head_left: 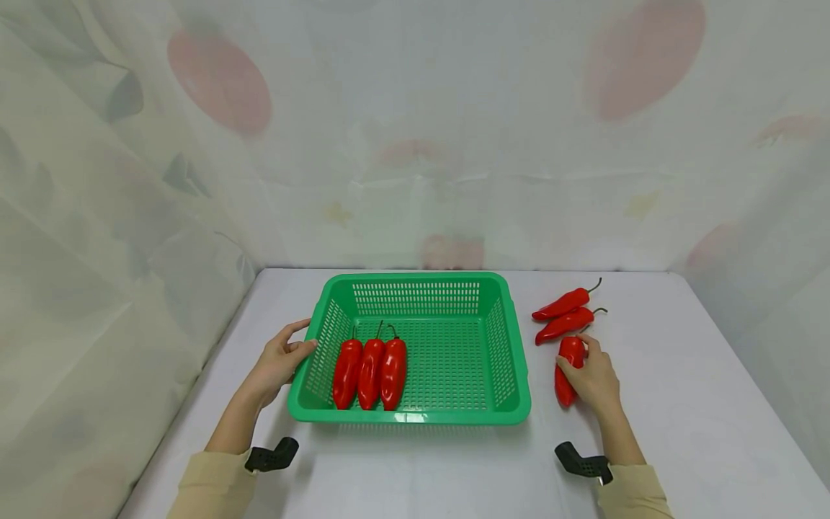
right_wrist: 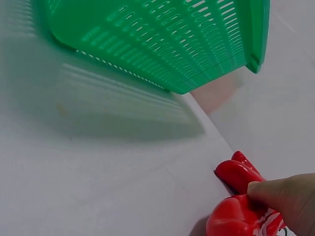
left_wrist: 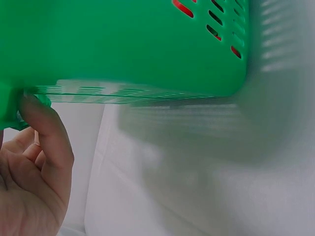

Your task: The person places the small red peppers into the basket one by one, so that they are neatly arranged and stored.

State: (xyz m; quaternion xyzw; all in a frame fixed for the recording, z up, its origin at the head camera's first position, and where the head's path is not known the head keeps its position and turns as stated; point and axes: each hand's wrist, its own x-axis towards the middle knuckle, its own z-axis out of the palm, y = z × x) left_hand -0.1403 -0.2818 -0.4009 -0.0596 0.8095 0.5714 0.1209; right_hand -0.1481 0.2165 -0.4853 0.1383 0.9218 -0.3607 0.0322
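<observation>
At the far left, a pale patterned sheet (head_left: 97,252) slopes down beside the white table (head_left: 473,476). The person's left sleeve (head_left: 217,484) comes next, with a black wrist camera (head_left: 272,455) at its cuff. The left hand (head_left: 279,364) is clamped on the left rim of the green basket (head_left: 415,417) — thumb on the rim, a finger curled beneath it in the left wrist view.

Inside the basket, at its left end, three red peppers lie side by side, stems pointing away from the person: the left pepper (head_left: 347,375), the middle pepper (head_left: 370,376) and the right pepper (head_left: 393,375).

Well apart from these, on the table just beyond the basket's right side, two thinner peppers lie slanted and close together, the farther one (head_left: 561,304) and the nearer one (head_left: 565,326). Just in front of them is the held pepper (head_left: 565,389), pinched between the thumb and fingers of the right hand (head_left: 598,378); whether it touches the table is hard to tell. A second wrist camera (head_left: 582,463) and the right sleeve (head_left: 632,490) follow.
</observation>
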